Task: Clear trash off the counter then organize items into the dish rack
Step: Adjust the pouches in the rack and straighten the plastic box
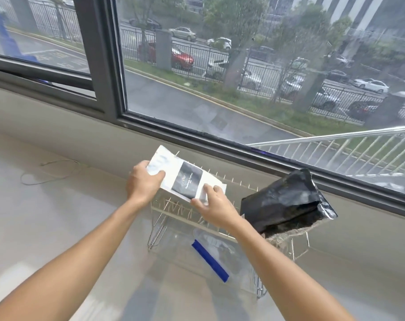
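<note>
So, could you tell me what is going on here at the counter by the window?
A person is holding a white coffee pouch with both hands above a wire dish rack on the counter. The left hand grips its upper end and the right hand pinches its lower edge. A black coffee bag already sits tilted on the rack's right side. A clear zip bag with a blue strip lies beneath the rack, and a thin string lies on the counter to the left.

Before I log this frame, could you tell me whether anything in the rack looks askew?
Yes: the black bag sits tilted at the rack's right end, leaning toward the window. Both hands, left and right, hold the white pouch slanted above the prongs.
</note>
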